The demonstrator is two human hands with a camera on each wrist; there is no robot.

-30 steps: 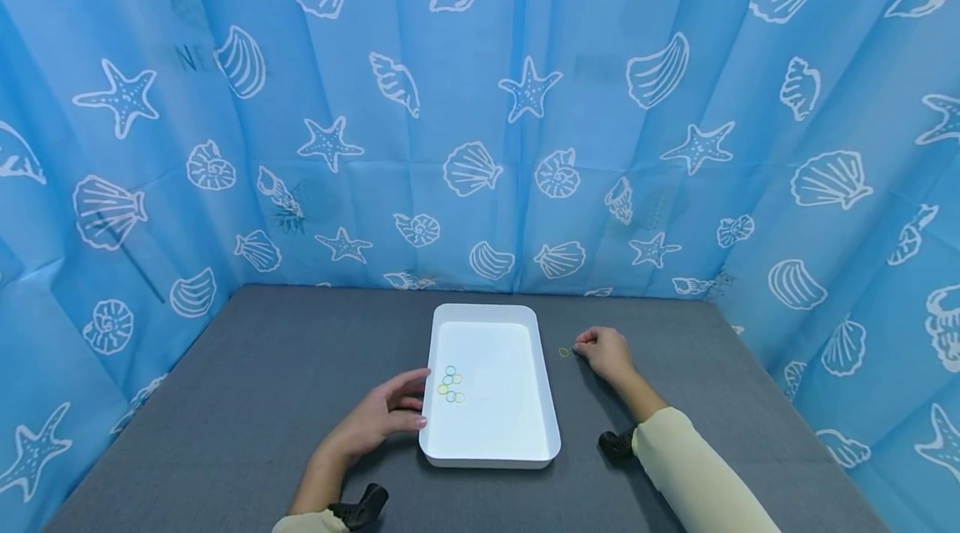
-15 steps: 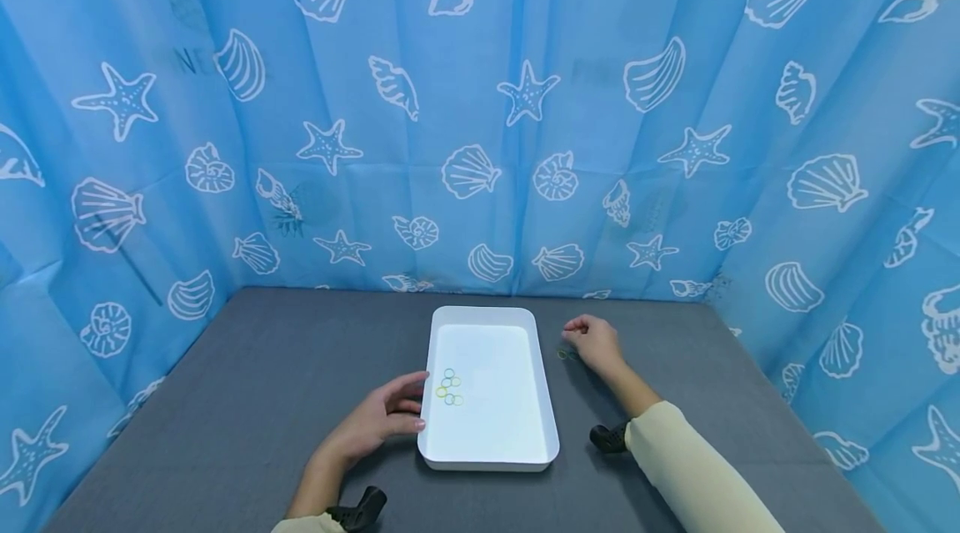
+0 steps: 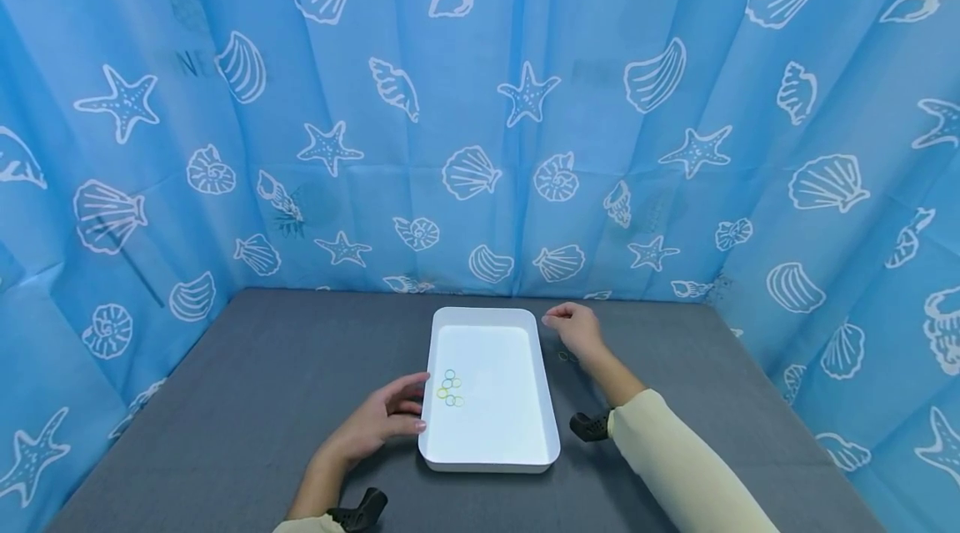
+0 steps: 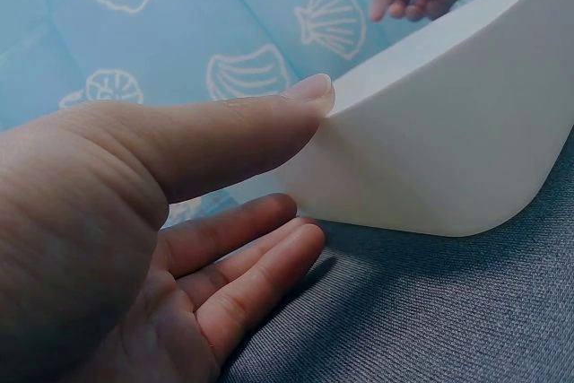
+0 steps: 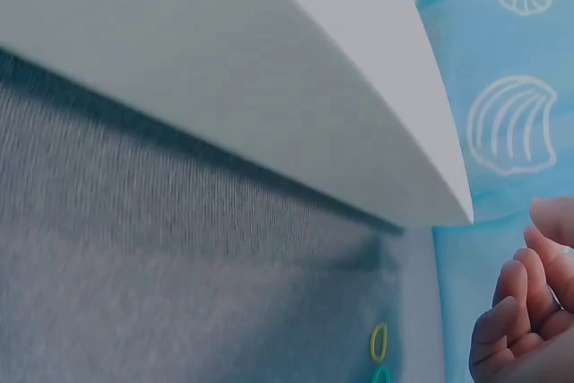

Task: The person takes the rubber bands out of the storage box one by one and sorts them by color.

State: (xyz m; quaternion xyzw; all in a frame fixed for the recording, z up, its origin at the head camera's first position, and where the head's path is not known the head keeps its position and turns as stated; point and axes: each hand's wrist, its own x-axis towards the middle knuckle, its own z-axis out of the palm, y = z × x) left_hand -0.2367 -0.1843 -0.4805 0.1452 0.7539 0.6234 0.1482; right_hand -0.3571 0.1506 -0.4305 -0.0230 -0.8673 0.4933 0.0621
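Note:
A white tray (image 3: 495,433) lies on the grey cloth, with several thin yellow and green-blue rings (image 3: 442,393) inside near its left wall. My left hand (image 3: 375,424) rests against the tray's left side; in the left wrist view its straight thumb touches the rim and the other fingers extend loosely beside the wall. My right hand (image 3: 576,329) is raised beside the tray's far right corner, fingers curled and thumb close to the fingertips. No object shows between them, though the fingers could hide a small ring. A yellow ring (image 5: 378,343) and a green ring (image 5: 381,375) lie outside the tray.
The grey cloth-covered table (image 3: 300,366) extends around the tray. A blue curtain (image 3: 480,116) with white shell and starfish prints hangs along its back and sides. Black wrist mounts (image 3: 588,426) sit at both sleeves.
My right hand has risen from beside the loose rings and moved left and away from me, toward the tray's far right corner. Two loose rings now show behind it. My left hand stays put.

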